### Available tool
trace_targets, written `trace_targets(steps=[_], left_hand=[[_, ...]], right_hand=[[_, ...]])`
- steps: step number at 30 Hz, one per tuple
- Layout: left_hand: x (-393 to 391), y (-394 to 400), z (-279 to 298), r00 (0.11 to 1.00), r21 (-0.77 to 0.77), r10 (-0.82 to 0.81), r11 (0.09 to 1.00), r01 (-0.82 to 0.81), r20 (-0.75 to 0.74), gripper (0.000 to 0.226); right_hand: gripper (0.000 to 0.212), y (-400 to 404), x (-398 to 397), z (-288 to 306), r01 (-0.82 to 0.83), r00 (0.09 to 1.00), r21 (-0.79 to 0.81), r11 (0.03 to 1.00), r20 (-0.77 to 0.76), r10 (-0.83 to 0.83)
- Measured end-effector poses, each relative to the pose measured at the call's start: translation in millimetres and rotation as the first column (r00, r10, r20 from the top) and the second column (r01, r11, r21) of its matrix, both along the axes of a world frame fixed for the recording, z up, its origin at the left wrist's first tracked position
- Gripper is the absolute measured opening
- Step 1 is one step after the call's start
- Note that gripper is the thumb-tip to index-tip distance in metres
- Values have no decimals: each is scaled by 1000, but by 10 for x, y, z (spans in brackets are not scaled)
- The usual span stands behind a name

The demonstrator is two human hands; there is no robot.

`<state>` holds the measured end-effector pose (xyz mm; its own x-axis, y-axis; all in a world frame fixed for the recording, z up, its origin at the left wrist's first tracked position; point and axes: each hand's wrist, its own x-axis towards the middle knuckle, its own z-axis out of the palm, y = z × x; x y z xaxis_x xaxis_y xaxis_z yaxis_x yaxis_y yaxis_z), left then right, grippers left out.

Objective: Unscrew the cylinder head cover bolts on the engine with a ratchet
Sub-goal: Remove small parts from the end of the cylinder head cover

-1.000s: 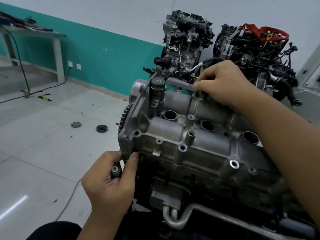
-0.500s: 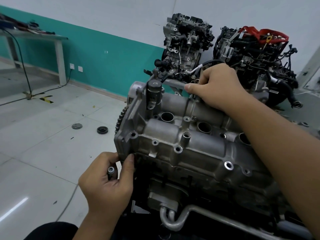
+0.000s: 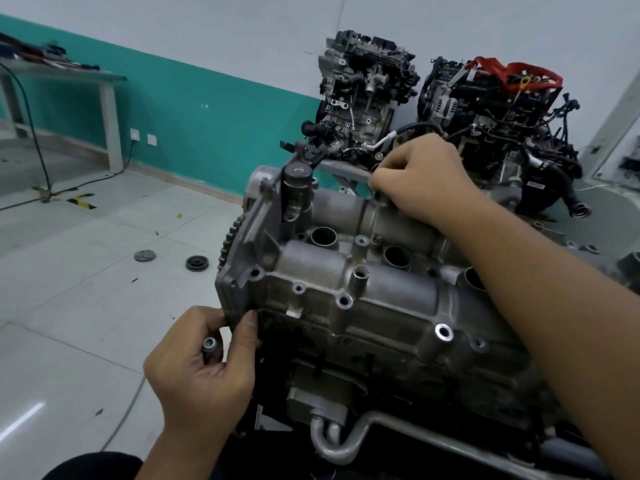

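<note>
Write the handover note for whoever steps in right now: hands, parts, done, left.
Left hand: holds a removed bolt, thumb against the near-left corner of the cylinder head cover.
Right hand: fingertips pinched at the cover's far edge; what they hold is hidden.
Done: several near-side bolt holes look empty.
Left: far-edge bolt under the right hand, then check the rest. No ratchet in view.

two engines (image 3: 433,112) behind cylinder head cover (image 3: 346,271)
</note>
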<state>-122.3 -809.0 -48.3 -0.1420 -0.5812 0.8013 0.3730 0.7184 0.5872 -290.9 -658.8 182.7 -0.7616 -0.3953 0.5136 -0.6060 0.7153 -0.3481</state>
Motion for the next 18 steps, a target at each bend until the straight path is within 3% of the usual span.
trace_targets(steps=[6, 10, 13, 18], left_hand=[[-16, -8, -27, 999, 39, -33, 999, 33, -5, 20], [-21, -11, -32, 998, 55, -59, 997, 59, -5, 22], [-28, 8, -25, 999, 66, -49, 997, 49, 2, 25], [-22, 23, -22, 999, 78, -53, 996, 53, -3, 23]], right_hand=[[41, -24, -6, -24, 52, 996, 36, 998, -77, -49], [15, -6, 17, -16, -23, 999, 25, 999, -38, 24], [28, -19, 6, -13, 17, 996, 94, 995, -87, -9], [41, -31, -19, -56, 56, 985, 17, 998, -164, -52]])
